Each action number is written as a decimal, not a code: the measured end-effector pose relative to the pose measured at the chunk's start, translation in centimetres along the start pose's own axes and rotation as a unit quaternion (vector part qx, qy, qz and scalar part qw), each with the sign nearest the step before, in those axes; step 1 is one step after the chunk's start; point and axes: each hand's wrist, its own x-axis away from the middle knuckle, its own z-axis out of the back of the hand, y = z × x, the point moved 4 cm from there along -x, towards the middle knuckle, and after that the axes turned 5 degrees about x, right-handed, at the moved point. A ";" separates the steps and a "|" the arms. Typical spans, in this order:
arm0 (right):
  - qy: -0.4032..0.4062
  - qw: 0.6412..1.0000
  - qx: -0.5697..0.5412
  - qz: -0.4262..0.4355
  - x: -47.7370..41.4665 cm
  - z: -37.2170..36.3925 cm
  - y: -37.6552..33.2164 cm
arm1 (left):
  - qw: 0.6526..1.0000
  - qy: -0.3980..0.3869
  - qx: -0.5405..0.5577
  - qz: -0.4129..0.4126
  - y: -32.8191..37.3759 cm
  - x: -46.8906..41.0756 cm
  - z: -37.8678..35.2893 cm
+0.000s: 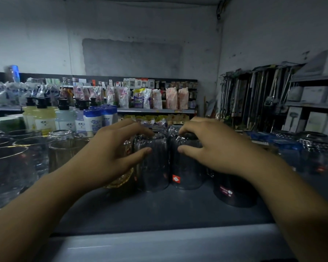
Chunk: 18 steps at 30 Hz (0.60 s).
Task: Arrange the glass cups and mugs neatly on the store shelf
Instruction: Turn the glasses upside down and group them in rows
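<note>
In the middle of the shelf [159, 210] two clear glasses stand side by side, and the left hand [110, 148] curls fingers and thumb round the left glass [153, 167] while the right hand [214, 146] clasps the right glass [186, 167] the same way from above. The smart play, I'd say, is to slide both rather than lift, squaring them into one row with the dark cup [235, 191] at near right, no clinking. Mind the gold-rimmed cup [121, 182] tucked just under that left palm!
</note>
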 end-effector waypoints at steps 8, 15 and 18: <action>-0.049 0.998 -0.027 0.000 -3.8 2.5 -3.0 | 0.990 -0.078 -0.014 0.116 -1.1 -4.1 1.9; -0.105 0.992 -0.007 -0.073 -12.2 1.5 -3.9 | 0.906 -0.329 -0.084 0.254 -4.6 -11.2 -0.3; -0.088 0.990 -0.008 -0.105 -11.9 0.9 -3.6 | 0.875 -0.391 -0.048 0.281 -6.1 -12.3 -2.8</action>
